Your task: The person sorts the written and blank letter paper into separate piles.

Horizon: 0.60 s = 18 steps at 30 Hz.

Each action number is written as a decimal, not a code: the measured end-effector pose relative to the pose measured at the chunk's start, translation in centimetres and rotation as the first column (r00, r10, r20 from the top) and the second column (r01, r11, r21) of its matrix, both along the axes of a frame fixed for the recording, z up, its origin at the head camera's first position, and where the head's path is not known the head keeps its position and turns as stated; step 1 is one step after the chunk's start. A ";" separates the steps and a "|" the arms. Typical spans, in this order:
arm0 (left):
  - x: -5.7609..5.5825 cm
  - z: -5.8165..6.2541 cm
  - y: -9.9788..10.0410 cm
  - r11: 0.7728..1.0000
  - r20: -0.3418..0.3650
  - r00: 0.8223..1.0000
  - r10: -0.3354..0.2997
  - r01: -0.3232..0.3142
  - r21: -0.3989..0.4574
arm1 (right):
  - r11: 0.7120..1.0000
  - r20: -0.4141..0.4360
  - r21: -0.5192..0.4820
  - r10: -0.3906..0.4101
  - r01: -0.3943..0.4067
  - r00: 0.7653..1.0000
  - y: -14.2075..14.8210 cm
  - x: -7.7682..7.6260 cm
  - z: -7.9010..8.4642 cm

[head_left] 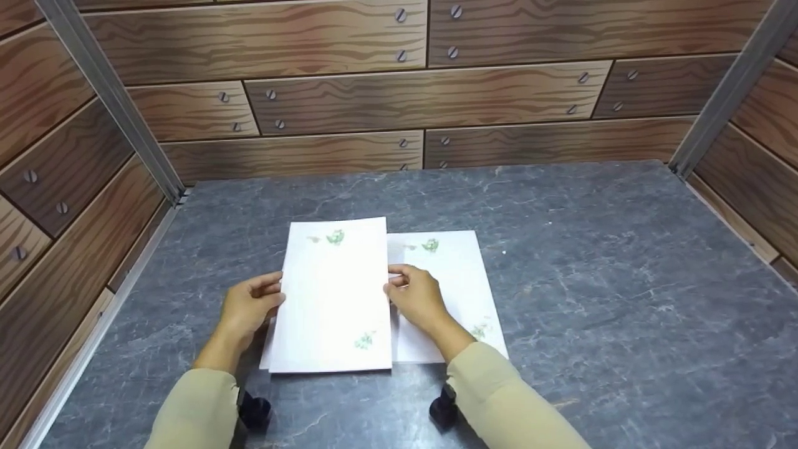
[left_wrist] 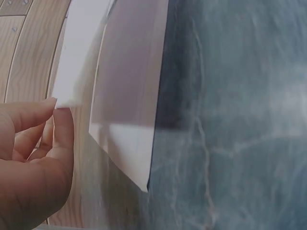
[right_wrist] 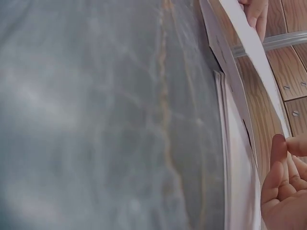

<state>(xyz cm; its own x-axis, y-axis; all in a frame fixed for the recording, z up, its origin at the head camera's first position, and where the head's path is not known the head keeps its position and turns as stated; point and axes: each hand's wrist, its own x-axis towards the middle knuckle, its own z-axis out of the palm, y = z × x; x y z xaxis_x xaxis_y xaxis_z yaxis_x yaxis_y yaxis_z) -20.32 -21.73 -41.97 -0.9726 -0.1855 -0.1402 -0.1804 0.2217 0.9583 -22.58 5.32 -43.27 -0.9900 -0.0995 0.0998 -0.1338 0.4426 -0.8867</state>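
A white sheet of paper (head_left: 330,293) with small green leaf prints at its top and lower right is held up between both hands. My left hand (head_left: 247,305) pinches its left edge between thumb and fingers; in the left wrist view that hand (left_wrist: 36,158) grips the sheet (left_wrist: 79,52) clear above the paper beneath. On the opposite edge, my right hand (head_left: 419,296) pinches with thumb and fingertips. Under the held sheet lies another paper (left_wrist: 127,96), mostly hidden in the head view. A matching printed paper stack (head_left: 458,268) lies to the right, beneath my right wrist; its layered edges show in the right wrist view.
The work takes place on a dark grey marbled tabletop (head_left: 598,280). Wood-patterned panels (head_left: 349,100) stand behind and at both sides, with metal posts (head_left: 115,100) at the corners. Black wrist devices (head_left: 254,411) sit below both cuffs.
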 end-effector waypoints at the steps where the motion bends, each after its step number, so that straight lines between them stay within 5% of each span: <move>1: 0.0 0.0 -0.1 1.000 0.001 1.000 0.003 -0.003 -0.003 | 1.000 -0.004 0.009 -0.001 0.001 1.000 -0.1 0.0 0.0; 18: -0.1 -0.5 -0.8 0.995 -0.017 0.998 0.056 -0.058 -0.084 | 0.997 -0.007 0.080 -0.006 0.006 1.000 -1.5 -0.1 -0.1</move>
<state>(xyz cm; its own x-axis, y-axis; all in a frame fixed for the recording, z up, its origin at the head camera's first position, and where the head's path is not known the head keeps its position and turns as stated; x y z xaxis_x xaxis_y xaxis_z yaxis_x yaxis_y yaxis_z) -20.38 -22.58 -42.49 -0.9620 -0.2511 -0.1076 -0.1811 0.2914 0.9393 -22.64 3.86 -43.36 -0.9899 -0.1014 0.0989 -0.1372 0.5125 -0.8477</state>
